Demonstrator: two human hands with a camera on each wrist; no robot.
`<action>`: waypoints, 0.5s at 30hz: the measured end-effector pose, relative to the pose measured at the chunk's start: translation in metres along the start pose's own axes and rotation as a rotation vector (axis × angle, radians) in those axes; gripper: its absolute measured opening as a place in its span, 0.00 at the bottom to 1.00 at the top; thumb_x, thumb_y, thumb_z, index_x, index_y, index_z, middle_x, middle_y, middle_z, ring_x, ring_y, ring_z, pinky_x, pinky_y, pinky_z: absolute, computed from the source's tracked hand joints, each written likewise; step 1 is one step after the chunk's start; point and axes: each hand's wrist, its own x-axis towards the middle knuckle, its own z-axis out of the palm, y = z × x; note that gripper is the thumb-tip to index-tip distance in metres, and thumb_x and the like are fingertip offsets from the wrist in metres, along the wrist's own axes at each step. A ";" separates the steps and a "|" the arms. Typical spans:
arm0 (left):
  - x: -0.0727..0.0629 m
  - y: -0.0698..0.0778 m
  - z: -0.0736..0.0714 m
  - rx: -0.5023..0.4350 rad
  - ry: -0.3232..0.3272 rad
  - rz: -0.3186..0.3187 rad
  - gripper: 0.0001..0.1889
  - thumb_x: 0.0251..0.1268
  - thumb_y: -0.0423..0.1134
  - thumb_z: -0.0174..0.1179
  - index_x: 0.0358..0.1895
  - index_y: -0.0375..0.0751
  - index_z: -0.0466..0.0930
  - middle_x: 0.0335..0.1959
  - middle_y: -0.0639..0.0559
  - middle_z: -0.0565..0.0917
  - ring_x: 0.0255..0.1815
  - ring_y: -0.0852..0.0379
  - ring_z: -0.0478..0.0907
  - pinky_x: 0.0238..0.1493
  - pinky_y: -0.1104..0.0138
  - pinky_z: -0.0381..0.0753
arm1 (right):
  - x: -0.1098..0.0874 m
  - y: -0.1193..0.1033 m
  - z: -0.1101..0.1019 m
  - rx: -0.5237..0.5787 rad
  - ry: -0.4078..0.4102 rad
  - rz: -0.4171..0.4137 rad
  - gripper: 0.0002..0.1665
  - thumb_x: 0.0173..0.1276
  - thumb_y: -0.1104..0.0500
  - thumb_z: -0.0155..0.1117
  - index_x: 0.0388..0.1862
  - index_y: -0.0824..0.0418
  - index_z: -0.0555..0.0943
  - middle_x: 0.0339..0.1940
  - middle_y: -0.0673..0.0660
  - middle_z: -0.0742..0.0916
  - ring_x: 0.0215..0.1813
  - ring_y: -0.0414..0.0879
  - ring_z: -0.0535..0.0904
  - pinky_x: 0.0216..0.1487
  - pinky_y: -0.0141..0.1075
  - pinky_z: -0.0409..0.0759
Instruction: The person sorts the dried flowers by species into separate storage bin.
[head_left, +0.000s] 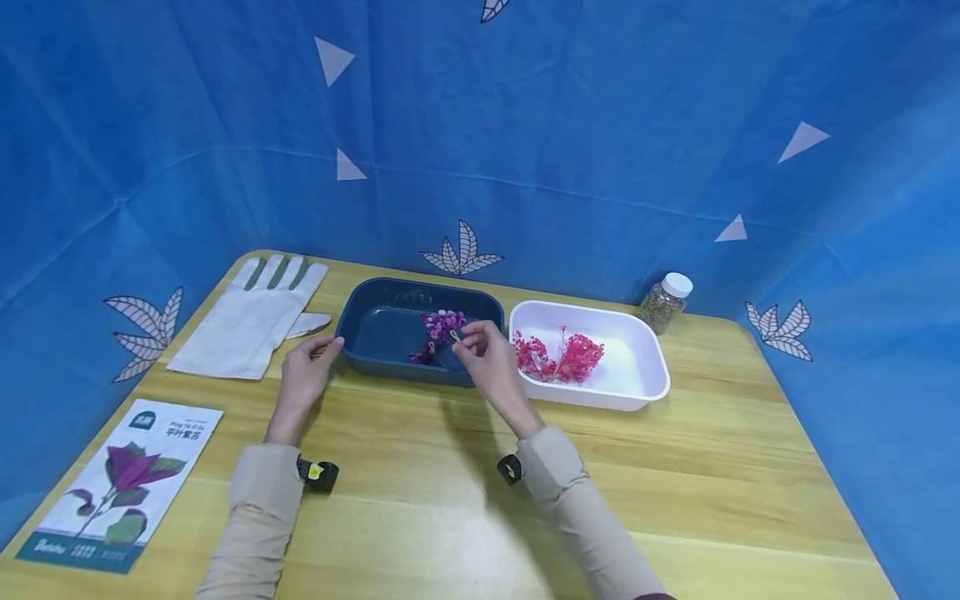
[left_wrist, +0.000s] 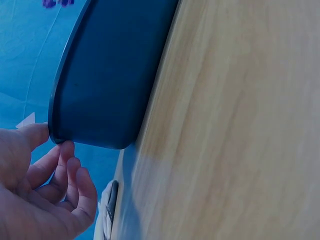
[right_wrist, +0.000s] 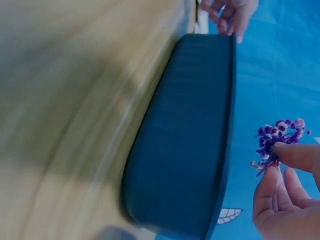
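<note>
A dark blue rectangular basin [head_left: 420,372] stands on the table. My left hand [head_left: 306,371] pinches its left rim; in the left wrist view, thumb and fingertips meet at the corner of the basin [left_wrist: 110,95]. My right hand [head_left: 491,367] pinches a small bunch of purple dried flowers [right_wrist: 277,137] between thumb and fingers, held over the basin's right part. In the head view, a darker purple bunch [head_left: 423,354] shows just below the held flowers, inside the basin's outline.
To the right stands a white basin [head_left: 637,367] holding pink-red dried flowers [head_left: 579,358]. Behind it is a white-capped jar [head_left: 662,307]. At left lie white gloves [head_left: 232,329] and a seed packet [head_left: 123,483]. A blue curtain [head_left: 480,125] hangs behind the table.
</note>
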 end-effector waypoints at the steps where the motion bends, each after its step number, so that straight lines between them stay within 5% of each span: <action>1: 0.000 0.000 0.000 -0.001 -0.002 -0.002 0.29 0.73 0.51 0.48 0.63 0.29 0.69 0.56 0.33 0.76 0.55 0.44 0.72 0.52 0.61 0.71 | 0.004 -0.001 0.002 -0.019 0.005 -0.013 0.12 0.64 0.65 0.65 0.45 0.66 0.76 0.34 0.59 0.84 0.36 0.49 0.78 0.37 0.35 0.76; 15: -0.001 0.001 0.000 -0.002 0.009 0.001 0.28 0.73 0.50 0.48 0.62 0.29 0.71 0.54 0.33 0.76 0.54 0.45 0.72 0.51 0.61 0.70 | 0.014 0.003 0.013 -0.035 -0.022 -0.024 0.11 0.64 0.63 0.66 0.44 0.65 0.78 0.39 0.60 0.86 0.43 0.51 0.82 0.48 0.40 0.79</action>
